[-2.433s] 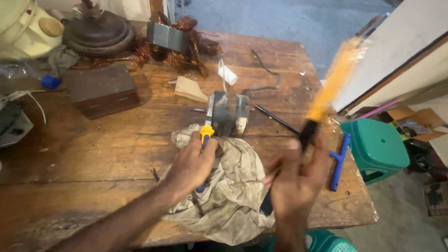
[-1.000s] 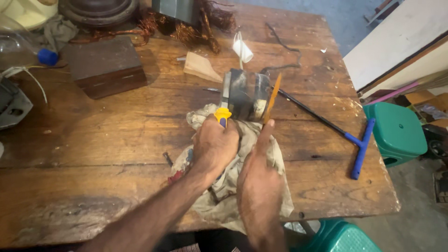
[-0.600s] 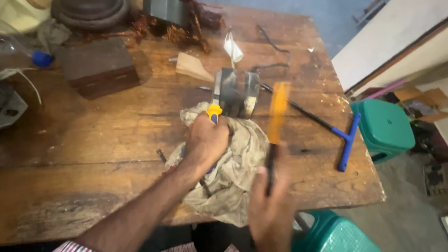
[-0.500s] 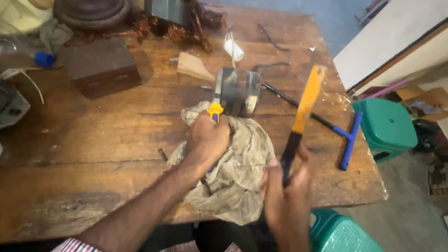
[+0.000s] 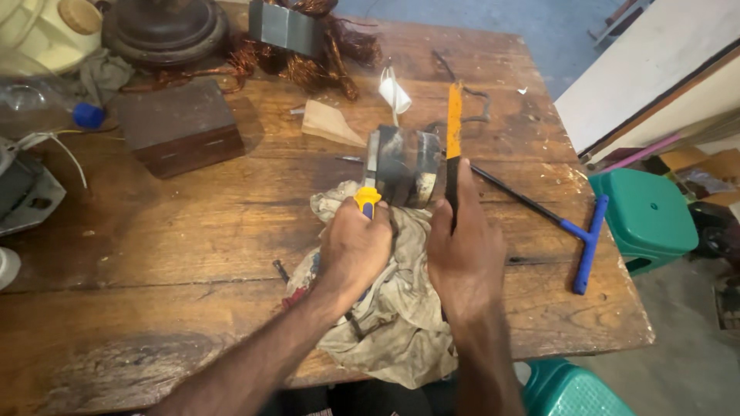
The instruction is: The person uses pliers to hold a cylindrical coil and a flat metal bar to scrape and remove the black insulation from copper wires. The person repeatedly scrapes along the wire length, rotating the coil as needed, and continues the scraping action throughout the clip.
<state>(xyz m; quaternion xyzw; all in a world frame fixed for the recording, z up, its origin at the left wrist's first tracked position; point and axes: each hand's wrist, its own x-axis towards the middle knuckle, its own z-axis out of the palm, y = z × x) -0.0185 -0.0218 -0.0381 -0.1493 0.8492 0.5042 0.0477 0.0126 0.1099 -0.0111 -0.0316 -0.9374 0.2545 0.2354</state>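
Observation:
A dark cylindrical motor part (image 5: 406, 166) rests on a dirty cloth (image 5: 389, 308) at the middle of the wooden table (image 5: 139, 254). My left hand (image 5: 353, 248) grips a tool with a yellow handle end (image 5: 367, 199), its tip pressed against the left side of the motor part. My right hand (image 5: 465, 250) holds an orange flat tool (image 5: 454, 123) by its dark handle. The orange tool stands up along the right side of the motor part.
A long black rod with a blue T-handle (image 5: 584, 239) lies at the right. A dark wooden box (image 5: 179, 127), a wooden wedge (image 5: 327, 123), tangled copper wire (image 5: 308, 65) and a round metal base (image 5: 163, 27) sit at the back. Green plastic stools (image 5: 646, 217) stand beside the table's right edge.
My right hand swung the orange tool down from a raised position back against the motor part. My left hand stayed on the yellow-handled tool.

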